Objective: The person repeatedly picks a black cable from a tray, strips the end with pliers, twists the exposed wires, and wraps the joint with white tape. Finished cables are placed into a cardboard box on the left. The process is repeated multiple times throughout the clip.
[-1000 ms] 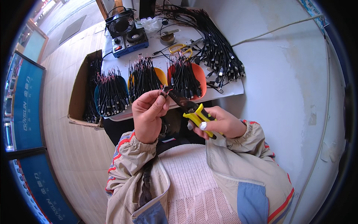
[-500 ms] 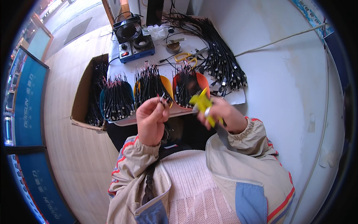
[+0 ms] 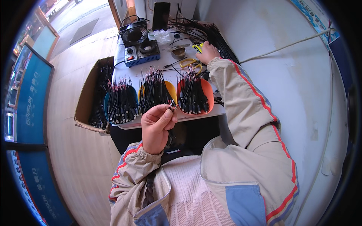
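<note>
Near the table's front edge, my left hand [image 3: 157, 126] is closed with thumb and fingers pinching a black cable's wire end [image 3: 172, 106], where thin light and red strands show. My right hand [image 3: 208, 52] is stretched to the back right of the table, its fingers round a yellow-green plier-like tool [image 3: 197, 48]. The tool's jaws are hard to make out. Beside it lie a bundle of black cables [image 3: 222, 42] and yellow-handled scissors [image 3: 187, 63]. Three bins of short black cables stand in front: blue [image 3: 107, 101], yellow [image 3: 171, 89] and orange [image 3: 208, 92].
At the back left of the table [image 3: 174, 74] stands a blue-sided device with fans [image 3: 142, 56]. A dark phone [image 3: 161, 16] leans behind it, near crumpled clear plastic [image 3: 163, 37] and a small round tin [image 3: 178, 52]. A cardboard box [image 3: 85, 98] of cables adjoins the table's left side.
My right hand has carried the yellow-green tool from in front of the orange bin to the back right of the table. My left hand keeps its pinch and has shifted slightly right.
</note>
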Demonstrator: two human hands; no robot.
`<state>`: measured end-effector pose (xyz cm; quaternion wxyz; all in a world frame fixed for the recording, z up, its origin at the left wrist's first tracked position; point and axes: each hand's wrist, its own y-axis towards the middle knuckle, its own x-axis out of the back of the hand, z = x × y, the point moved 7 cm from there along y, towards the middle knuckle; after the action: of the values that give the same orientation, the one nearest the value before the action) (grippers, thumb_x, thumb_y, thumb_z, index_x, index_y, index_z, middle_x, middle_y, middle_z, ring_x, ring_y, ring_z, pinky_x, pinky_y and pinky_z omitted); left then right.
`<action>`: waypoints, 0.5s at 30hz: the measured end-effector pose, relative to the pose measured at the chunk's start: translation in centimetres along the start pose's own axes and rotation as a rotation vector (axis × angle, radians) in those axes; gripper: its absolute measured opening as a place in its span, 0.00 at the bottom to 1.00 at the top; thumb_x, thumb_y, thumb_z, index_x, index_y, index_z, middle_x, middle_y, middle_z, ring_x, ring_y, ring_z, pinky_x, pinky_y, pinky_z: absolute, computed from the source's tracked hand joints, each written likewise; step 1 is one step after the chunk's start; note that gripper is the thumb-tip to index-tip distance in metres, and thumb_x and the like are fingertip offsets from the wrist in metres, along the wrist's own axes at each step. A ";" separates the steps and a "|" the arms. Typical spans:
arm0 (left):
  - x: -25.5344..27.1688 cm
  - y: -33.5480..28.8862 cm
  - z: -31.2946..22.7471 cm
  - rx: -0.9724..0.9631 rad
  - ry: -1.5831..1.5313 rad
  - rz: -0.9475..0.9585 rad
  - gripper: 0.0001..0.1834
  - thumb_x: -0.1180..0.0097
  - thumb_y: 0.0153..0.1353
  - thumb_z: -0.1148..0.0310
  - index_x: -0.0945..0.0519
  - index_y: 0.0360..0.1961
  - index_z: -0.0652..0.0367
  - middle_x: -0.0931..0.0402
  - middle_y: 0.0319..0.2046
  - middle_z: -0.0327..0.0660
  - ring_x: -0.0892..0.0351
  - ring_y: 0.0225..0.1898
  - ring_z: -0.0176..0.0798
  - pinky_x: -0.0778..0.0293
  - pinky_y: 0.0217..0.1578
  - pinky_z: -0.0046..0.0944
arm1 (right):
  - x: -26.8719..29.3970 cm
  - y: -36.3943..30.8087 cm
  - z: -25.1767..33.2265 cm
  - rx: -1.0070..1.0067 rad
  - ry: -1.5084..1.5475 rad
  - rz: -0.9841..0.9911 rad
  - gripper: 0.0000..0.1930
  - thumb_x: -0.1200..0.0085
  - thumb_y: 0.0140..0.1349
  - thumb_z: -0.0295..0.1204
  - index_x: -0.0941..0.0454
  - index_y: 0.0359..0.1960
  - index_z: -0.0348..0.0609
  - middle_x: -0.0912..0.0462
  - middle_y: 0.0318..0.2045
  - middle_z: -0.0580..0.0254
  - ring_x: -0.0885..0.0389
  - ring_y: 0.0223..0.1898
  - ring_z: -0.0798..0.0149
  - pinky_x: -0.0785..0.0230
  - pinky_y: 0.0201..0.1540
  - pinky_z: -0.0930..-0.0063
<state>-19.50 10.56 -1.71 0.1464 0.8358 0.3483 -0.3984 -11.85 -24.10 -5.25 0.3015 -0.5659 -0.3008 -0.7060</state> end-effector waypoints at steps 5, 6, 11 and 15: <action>0.3 0.0 0.1 0.018 0.060 -0.016 0.05 0.48 0.65 0.75 0.22 0.39 0.66 0.24 0.25 0.40 0.40 0.19 0.26 0.44 0.21 0.25 | 2.9 -2.9 2.2 0.128 0.027 -0.139 0.28 0.39 0.53 0.43 0.31 0.52 0.41 0.27 0.52 0.45 0.29 0.55 0.47 0.38 0.59 0.59; 0.2 0.0 0.4 0.043 0.039 0.004 0.06 0.47 0.65 0.75 0.22 0.39 0.66 0.23 0.26 0.41 0.39 0.20 0.25 0.44 0.21 0.25 | 4.4 -4.4 3.3 0.246 0.154 -0.127 0.28 0.39 0.54 0.44 0.29 0.55 0.45 0.28 0.52 0.49 0.30 0.54 0.49 0.37 0.58 0.59; -0.8 0.5 2.2 0.184 -0.121 0.119 0.06 0.46 0.64 0.75 0.21 0.40 0.66 0.22 0.27 0.43 0.37 0.21 0.25 0.44 0.21 0.25 | 8.1 -19.5 7.5 0.553 1.380 0.953 0.26 0.40 0.58 0.23 0.32 0.58 0.35 0.23 0.47 0.61 0.25 0.48 0.71 0.31 0.54 0.74; -2.2 0.2 3.5 0.247 -0.119 0.168 0.07 0.46 0.65 0.75 0.21 0.41 0.65 0.23 0.28 0.43 0.37 0.21 0.25 0.45 0.21 0.24 | 9.0 -23.2 8.0 0.427 1.515 0.812 0.12 0.43 0.61 0.22 0.25 0.46 0.33 0.22 0.41 0.62 0.23 0.43 0.73 0.28 0.48 0.80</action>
<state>-22.27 7.54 -2.25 0.0955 0.8487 0.2162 -0.4732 -26.27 -3.95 3.12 0.7463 0.0589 0.0784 -0.6583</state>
